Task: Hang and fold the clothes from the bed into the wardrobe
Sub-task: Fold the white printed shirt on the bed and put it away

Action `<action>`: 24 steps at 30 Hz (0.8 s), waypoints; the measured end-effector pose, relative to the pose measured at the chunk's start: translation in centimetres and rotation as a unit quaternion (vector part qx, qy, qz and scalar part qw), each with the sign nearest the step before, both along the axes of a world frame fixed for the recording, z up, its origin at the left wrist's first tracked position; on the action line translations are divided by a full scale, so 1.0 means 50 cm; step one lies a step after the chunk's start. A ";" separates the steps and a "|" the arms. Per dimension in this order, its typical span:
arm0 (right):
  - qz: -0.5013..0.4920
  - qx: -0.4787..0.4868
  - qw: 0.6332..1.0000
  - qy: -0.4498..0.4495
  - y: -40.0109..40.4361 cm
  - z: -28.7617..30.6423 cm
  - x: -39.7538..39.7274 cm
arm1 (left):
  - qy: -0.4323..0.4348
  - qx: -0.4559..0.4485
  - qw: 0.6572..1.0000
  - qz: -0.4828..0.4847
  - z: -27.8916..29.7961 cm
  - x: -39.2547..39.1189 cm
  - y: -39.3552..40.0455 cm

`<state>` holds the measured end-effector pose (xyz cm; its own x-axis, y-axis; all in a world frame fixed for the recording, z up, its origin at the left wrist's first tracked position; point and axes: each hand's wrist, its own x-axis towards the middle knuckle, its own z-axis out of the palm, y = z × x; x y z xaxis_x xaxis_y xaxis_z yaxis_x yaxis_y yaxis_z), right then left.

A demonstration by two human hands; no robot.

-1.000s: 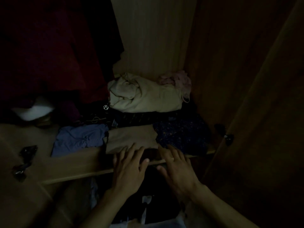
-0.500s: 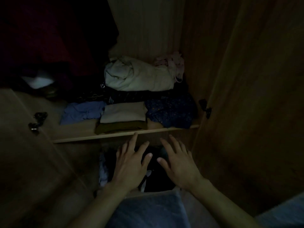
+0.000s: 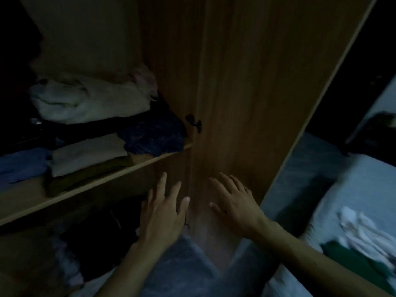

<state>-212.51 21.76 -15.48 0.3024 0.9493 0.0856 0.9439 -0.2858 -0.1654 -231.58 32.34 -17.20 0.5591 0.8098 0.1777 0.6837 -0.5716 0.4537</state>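
The dim wardrobe fills the left half. Its shelf (image 3: pixel 111 179) carries a folded beige garment (image 3: pixel 87 155) on an olive one (image 3: pixel 85 176), a blue garment (image 3: pixel 21 163), a dark navy patterned one (image 3: pixel 154 136) and a bulky cream bundle (image 3: pixel 90 101) behind. My left hand (image 3: pixel 162 213) hovers below the shelf edge with fingers spread, holding nothing. My right hand (image 3: pixel 235 204) is spread flat in front of the open wardrobe door (image 3: pixel 267 93), holding nothing. On the bed (image 3: pixel 353 189) at the right lie white clothes (image 3: pixel 364 230) and a green garment (image 3: pixel 351 260).
A dark hinge (image 3: pixel 194 123) sits where the door meets the wardrobe side. Dark clothes (image 3: pixel 102 234) lie in the lower compartment. A pink item (image 3: pixel 145 78) lies behind the cream bundle. Dark hanging clothes (image 3: pixel 15 61) fill the far left.
My view has swung to the right, bringing the door and the bed into sight. Both hands have drawn back from the shelf and stay spread and empty.
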 end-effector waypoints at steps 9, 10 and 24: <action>-0.173 0.028 0.984 0.020 -0.330 0.030 0.028 | -0.057 -0.097 0.973 -0.202 -0.046 0.146 -0.168; -0.191 0.034 0.981 0.018 -0.368 0.036 0.031 | -0.064 -0.101 0.969 -0.218 -0.042 0.162 -0.191; -0.388 0.114 0.914 0.038 -0.875 0.005 0.095 | -0.022 -0.061 0.942 -0.330 -0.012 0.386 -0.640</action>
